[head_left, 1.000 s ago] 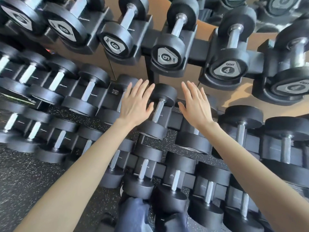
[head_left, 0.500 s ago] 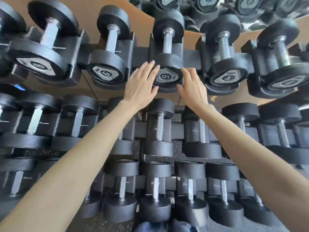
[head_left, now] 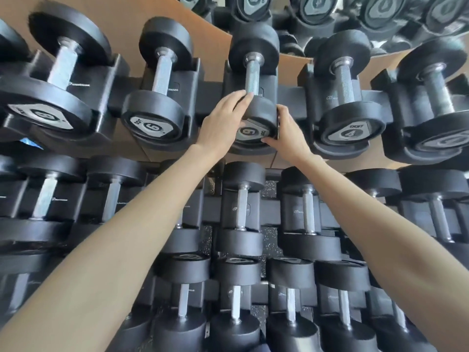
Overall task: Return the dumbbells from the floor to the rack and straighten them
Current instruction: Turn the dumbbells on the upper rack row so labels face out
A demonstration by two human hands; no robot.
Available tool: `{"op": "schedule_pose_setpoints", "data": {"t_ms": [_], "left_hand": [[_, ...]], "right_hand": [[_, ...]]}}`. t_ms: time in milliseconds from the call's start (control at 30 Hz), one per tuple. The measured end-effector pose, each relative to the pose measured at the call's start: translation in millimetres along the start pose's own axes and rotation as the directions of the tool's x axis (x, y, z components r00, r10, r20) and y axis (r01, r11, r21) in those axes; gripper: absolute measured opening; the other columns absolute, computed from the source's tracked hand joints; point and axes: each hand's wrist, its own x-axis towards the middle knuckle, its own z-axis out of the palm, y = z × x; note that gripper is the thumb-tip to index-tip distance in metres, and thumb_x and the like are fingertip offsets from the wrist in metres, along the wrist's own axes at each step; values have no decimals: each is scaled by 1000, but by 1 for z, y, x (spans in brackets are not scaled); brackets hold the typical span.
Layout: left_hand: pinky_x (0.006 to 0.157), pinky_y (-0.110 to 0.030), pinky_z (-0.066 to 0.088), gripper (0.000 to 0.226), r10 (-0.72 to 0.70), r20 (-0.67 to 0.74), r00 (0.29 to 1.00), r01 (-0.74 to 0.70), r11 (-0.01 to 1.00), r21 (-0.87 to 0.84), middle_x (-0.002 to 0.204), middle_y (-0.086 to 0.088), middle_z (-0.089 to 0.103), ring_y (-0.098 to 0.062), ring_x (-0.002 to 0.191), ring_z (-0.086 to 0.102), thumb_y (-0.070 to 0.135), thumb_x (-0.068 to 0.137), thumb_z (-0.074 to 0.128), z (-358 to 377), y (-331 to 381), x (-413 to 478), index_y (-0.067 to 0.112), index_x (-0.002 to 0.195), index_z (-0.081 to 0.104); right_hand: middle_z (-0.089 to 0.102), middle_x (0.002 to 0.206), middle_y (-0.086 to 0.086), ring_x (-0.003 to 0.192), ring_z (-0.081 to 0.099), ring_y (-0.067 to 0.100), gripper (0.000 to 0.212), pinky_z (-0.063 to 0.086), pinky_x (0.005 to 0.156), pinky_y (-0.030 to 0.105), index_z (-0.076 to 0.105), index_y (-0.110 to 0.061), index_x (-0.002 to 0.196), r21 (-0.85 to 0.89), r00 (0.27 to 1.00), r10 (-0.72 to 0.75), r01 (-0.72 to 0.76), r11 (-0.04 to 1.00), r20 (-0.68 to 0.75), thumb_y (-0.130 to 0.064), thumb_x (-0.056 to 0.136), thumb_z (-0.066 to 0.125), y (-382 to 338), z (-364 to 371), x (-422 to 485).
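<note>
Two hands clasp one dumbbell (head_left: 261, 107) at its near head: left hand (head_left: 223, 123) curled over the left side, right hand (head_left: 289, 135) cupping the right edge. The dumbbell is black, steel-handled, marked 6, and lies cradled on the rack (head_left: 208, 97). Left of it sit two more dumbbells (head_left: 152, 115), and right of it another two (head_left: 347, 120).

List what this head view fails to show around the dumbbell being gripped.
Head view: label of the middle dumbbell, partly covered by the left hand.
Head view: right hand fingers, hidden behind that dumbbell's near head.
Head view: far-right dumbbell number, blurred and cut by the right edge.
Head view: top-row dumbbells, cut by the top edge.
</note>
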Motion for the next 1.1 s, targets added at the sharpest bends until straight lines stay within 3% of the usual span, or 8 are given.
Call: {"op": "schedule_pose_setpoints", "data": {"t_ms": [133,267,367,500,667,867,967,1100], "left_hand": [[103,-15,27,59,-26,-74,997,21,997,-72,146,-10,38,-19,131,38,-1,90,54,2,-1,-1,13,144,34],[101,-10,26,62,-57,-126,990,42,992,-120,141,-12,42,-22,126,43,-7,86,58,3,-3,-6,10,142,37],[91,5,18,62,-110,-148,983,79,977,-199,139,-13,43,-17,122,44,-8,86,58,5,-6,-11,8,141,38],[91,-13,30,58,-173,-146,974,131,957,-261,140,-10,42,-18,123,45,1,87,60,8,-11,-14,10,140,39],[100,-29,37,57,-252,-123,960,184,897,-403,139,-10,42,-22,125,45,5,86,62,20,-22,-19,10,138,39],[108,-46,37,57,-262,-54,963,173,766,-619,137,-11,43,-24,130,43,1,85,63,27,-37,-22,7,137,39],[107,-45,39,60,-210,24,977,178,760,-625,134,-8,44,-21,127,45,5,84,67,20,-43,-17,11,137,40],[102,-41,39,65,-28,58,998,49,918,-394,138,-5,42,-24,125,44,23,82,70,4,-39,1,16,138,36]], "right_hand": [[57,115,4,99,55,18,62,49,85,36,41,-12,114,113,997,-25,17,993,70,-10,65,79,3,-9,8],[56,117,8,98,56,30,65,48,84,43,41,-12,115,-25,979,-105,111,993,177,-15,63,80,2,-24,18],[54,120,9,102,54,33,68,45,83,42,40,-13,120,-124,962,-158,189,974,221,-20,65,79,-5,-31,23],[53,119,13,102,52,35,69,37,75,38,38,-10,124,-309,937,-214,298,903,277,-22,67,77,-18,-41,32],[54,110,15,92,56,38,71,42,69,41,38,-10,129,-487,904,-247,400,776,348,-24,70,75,-44,-53,38],[53,113,15,92,58,39,63,49,70,44,39,-7,127,-608,937,-171,330,722,305,-18,74,72,-62,-46,31],[53,121,16,99,55,40,67,44,74,42,37,-8,133,-526,970,-140,226,820,198,-10,75,70,-53,-35,20],[47,130,11,117,47,28,76,38,88,32,36,-10,136,-87,1000,17,-20,996,-26,-11,70,75,-33,-16,0]]}}
